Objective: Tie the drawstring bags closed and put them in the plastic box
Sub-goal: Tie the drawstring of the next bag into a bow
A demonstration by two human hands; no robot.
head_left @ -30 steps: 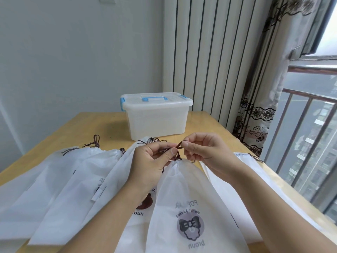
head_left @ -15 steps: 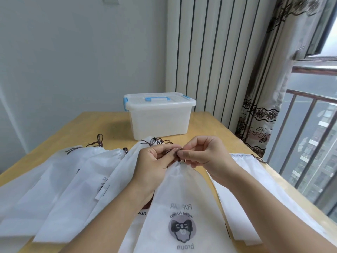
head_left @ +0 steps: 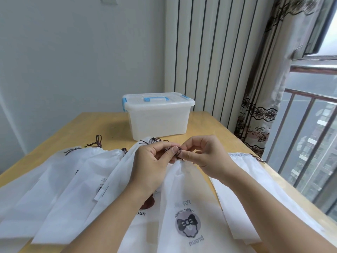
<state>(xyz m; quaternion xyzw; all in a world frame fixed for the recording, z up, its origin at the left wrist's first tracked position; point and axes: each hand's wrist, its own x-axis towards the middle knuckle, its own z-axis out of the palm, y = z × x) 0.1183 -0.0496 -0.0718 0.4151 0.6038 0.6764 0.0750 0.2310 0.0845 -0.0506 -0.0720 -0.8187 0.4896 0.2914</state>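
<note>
Drawstring bag (head_left: 184, 203), white with a bow-tie print and "broun" lettering, lies at the near edge of the table (head_left: 94, 125), its gathered neck pointing toward the far edge. Both my hands meet over that neck

My left hand (head_left: 155, 163) comes in from the near edge, forearm low across the bags, fingers curled, thumb and forefinger pinching the brown cord (head_left: 177, 151). My right hand (head_left: 206, 157) reaches in from the right side, wrist bent, thumb and forefinger tips pinching the same cord just beside the left thumb, other fingers tucked under. Fingertips of the two hands touch at the cord. Whether a knot is formed I cannot tell, the cord is mostly hidden by my fingers

Other white bags (head_left: 60, 181) fan out flat along the near-left part of the table, overlapping, cords at their far ends. One more bag (head_left: 244, 172) lies by the right edge, partly under my right forearm

Plastic box (head_left: 157, 115), translucent white, stands near the far edge, about the middle, well apart from my hands. Its lid (head_left: 156, 101) is on, with blue handle and blue side latches. Contents cannot be made out through the cloudy walls

Behind the table: grey wall, striped curtain (head_left: 209, 52), window railing at right
</note>
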